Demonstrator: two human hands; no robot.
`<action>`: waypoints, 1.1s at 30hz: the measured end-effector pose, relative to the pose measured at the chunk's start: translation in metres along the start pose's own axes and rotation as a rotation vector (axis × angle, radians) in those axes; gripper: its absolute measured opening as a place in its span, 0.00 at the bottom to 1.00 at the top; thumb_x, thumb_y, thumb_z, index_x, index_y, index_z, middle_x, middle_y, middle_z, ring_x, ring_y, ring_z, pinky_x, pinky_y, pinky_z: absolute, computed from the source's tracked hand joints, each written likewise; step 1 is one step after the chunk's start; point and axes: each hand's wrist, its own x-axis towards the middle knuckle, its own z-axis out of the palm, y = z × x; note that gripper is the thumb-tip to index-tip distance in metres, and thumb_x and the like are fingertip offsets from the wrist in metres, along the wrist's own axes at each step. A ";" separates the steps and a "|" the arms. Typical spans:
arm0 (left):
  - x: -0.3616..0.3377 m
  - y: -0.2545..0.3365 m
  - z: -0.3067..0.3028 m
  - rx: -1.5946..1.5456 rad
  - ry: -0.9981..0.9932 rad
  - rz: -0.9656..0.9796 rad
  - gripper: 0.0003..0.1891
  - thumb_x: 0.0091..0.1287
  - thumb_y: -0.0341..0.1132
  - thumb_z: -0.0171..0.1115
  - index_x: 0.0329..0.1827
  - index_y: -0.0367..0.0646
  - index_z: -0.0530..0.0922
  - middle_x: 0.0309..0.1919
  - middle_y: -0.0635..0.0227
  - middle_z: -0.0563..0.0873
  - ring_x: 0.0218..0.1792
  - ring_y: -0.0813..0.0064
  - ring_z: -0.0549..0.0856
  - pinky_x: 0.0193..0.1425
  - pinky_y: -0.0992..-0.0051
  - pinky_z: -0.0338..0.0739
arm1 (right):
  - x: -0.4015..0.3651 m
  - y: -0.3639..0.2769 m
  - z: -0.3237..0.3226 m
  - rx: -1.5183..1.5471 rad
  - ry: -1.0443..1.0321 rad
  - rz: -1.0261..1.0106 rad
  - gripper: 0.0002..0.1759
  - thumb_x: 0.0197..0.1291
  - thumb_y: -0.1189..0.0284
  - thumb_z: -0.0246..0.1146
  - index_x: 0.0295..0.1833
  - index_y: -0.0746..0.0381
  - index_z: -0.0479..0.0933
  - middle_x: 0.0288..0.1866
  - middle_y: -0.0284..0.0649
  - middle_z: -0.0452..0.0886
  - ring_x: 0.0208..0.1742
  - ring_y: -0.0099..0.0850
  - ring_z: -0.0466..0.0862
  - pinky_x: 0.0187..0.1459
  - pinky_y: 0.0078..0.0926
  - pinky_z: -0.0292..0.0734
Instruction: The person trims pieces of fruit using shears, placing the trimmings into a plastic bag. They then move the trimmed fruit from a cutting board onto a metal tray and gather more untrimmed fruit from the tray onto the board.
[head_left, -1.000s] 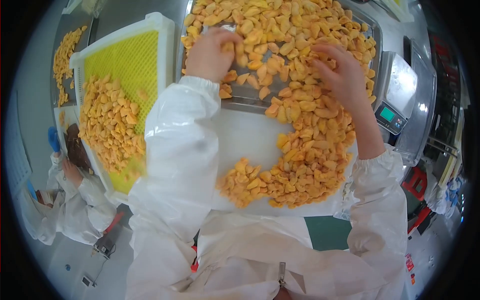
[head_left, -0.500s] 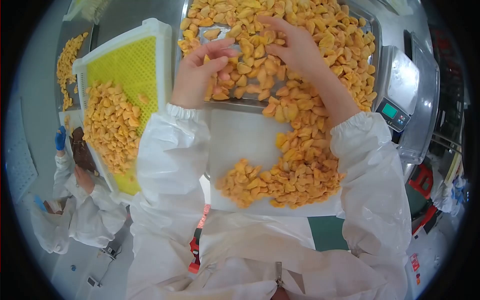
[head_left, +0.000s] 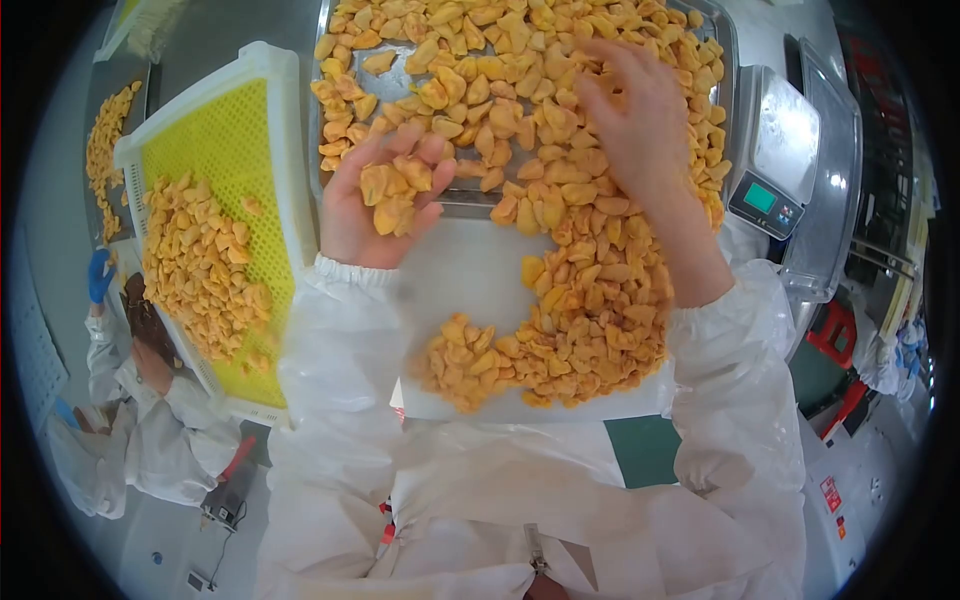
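Note:
My left hand (head_left: 350, 215) is turned palm up, its fingers curled round several orange-yellow fruit pieces (head_left: 397, 190), in front of the tray's near edge. My right hand (head_left: 640, 115) hovers over the fruit pieces on the metal tray (head_left: 470, 200); thumb and fingers are apart, and I see nothing between them. Beneath the right forearm, more fruit pieces (head_left: 600, 300) spill from the tray's front onto a white board (head_left: 460, 260), curving round to a small heap at its left.
A white-framed yellow mesh tray (head_left: 255, 130) holds a fruit heap at left. A scale (head_left: 785, 140) with a green display stands at right. Beyond the mesh tray, a co-worker's blue-gloved hand (head_left: 100, 275) is near a brown object (head_left: 145, 315). A red stool (head_left: 832, 335) sits lower right.
My left hand has turned palm up and moved down and left, showing fruit pieces in it. My right hand has shifted right, away from the left. The whole view has shifted slightly left.

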 end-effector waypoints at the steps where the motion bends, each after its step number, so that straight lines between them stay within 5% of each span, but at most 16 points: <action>1: -0.001 0.001 -0.002 0.007 -0.009 0.015 0.17 0.71 0.48 0.52 0.53 0.47 0.76 0.49 0.66 0.82 0.47 0.65 0.85 0.28 0.75 0.79 | -0.004 0.014 0.007 -0.160 0.026 -0.003 0.24 0.53 0.62 0.68 0.55 0.57 0.78 0.61 0.49 0.74 0.60 0.50 0.71 0.60 0.44 0.70; 3: 0.001 0.000 -0.004 0.034 -0.001 0.023 0.17 0.71 0.47 0.53 0.54 0.47 0.76 0.51 0.64 0.82 0.47 0.65 0.85 0.28 0.76 0.78 | -0.011 0.009 0.016 -0.219 -0.090 0.054 0.33 0.53 0.60 0.68 0.63 0.61 0.73 0.69 0.58 0.65 0.67 0.56 0.64 0.65 0.48 0.64; 5: 0.008 0.000 -0.008 0.078 0.038 0.025 0.16 0.71 0.45 0.53 0.54 0.46 0.76 0.54 0.63 0.82 0.47 0.66 0.85 0.27 0.78 0.77 | -0.011 -0.004 0.049 -0.205 0.019 -0.052 0.33 0.51 0.60 0.68 0.62 0.61 0.73 0.68 0.55 0.67 0.69 0.55 0.63 0.68 0.48 0.61; 10: 0.008 0.009 -0.006 0.054 0.049 0.075 0.16 0.67 0.40 0.56 0.55 0.46 0.76 0.58 0.61 0.80 0.46 0.68 0.84 0.26 0.80 0.75 | -0.040 -0.055 0.035 -0.118 -0.319 -0.296 0.21 0.53 0.67 0.67 0.54 0.57 0.78 0.68 0.41 0.71 0.69 0.49 0.66 0.66 0.45 0.66; 13: 0.002 0.015 -0.012 0.060 0.006 0.034 0.17 0.65 0.37 0.56 0.56 0.46 0.75 0.58 0.60 0.79 0.46 0.70 0.84 0.25 0.82 0.74 | -0.047 -0.029 -0.007 0.056 -0.248 -0.192 0.17 0.53 0.76 0.63 0.50 0.56 0.80 0.59 0.38 0.79 0.64 0.45 0.72 0.65 0.41 0.68; 15: -0.002 0.011 -0.018 0.054 -0.040 0.007 0.18 0.64 0.37 0.55 0.58 0.46 0.75 0.59 0.60 0.79 0.48 0.69 0.84 0.25 0.81 0.75 | -0.029 0.004 -0.050 -0.206 -0.167 -0.144 0.16 0.54 0.82 0.59 0.48 0.57 0.82 0.52 0.37 0.82 0.59 0.41 0.76 0.59 0.36 0.72; 17: -0.004 0.008 -0.018 0.060 -0.067 -0.015 0.20 0.64 0.37 0.54 0.60 0.46 0.74 0.60 0.59 0.78 0.50 0.67 0.84 0.26 0.80 0.77 | -0.024 0.029 -0.065 -0.409 -0.332 -0.011 0.15 0.55 0.82 0.59 0.47 0.58 0.82 0.49 0.37 0.83 0.50 0.41 0.80 0.51 0.33 0.76; 21: -0.006 -0.024 0.011 0.060 -0.075 -0.102 0.25 0.66 0.40 0.53 0.67 0.47 0.71 0.61 0.60 0.79 0.54 0.62 0.83 0.31 0.74 0.81 | -0.016 0.040 -0.054 -0.069 -0.062 0.043 0.12 0.57 0.77 0.61 0.46 0.61 0.82 0.40 0.45 0.84 0.42 0.44 0.82 0.47 0.39 0.77; 24: -0.005 -0.046 0.031 0.089 -0.051 -0.133 0.27 0.67 0.43 0.52 0.70 0.49 0.69 0.60 0.61 0.80 0.55 0.62 0.83 0.32 0.72 0.81 | -0.030 -0.024 -0.054 0.360 -0.325 0.347 0.12 0.58 0.73 0.62 0.47 0.60 0.82 0.43 0.43 0.84 0.46 0.43 0.83 0.49 0.38 0.77; 27: -0.010 -0.046 0.033 0.105 0.037 -0.109 0.26 0.68 0.44 0.53 0.70 0.50 0.69 0.59 0.64 0.80 0.53 0.64 0.83 0.30 0.73 0.80 | -0.036 -0.032 -0.028 0.306 -0.185 -0.035 0.12 0.57 0.71 0.64 0.46 0.60 0.82 0.44 0.42 0.84 0.49 0.41 0.82 0.51 0.37 0.76; 30: -0.016 -0.034 0.006 0.045 0.036 -0.060 0.24 0.69 0.42 0.54 0.67 0.50 0.71 0.56 0.66 0.80 0.49 0.68 0.82 0.28 0.77 0.77 | -0.023 -0.015 0.005 -0.124 -0.093 -0.519 0.11 0.57 0.72 0.66 0.47 0.58 0.82 0.43 0.38 0.84 0.47 0.38 0.82 0.49 0.30 0.75; 33: -0.021 -0.026 -0.007 -0.042 0.026 -0.027 0.21 0.69 0.39 0.54 0.64 0.48 0.72 0.53 0.68 0.80 0.43 0.72 0.81 0.26 0.80 0.74 | -0.008 0.016 0.019 -0.116 -0.158 -0.471 0.11 0.54 0.70 0.64 0.44 0.58 0.82 0.46 0.40 0.82 0.53 0.42 0.80 0.51 0.36 0.75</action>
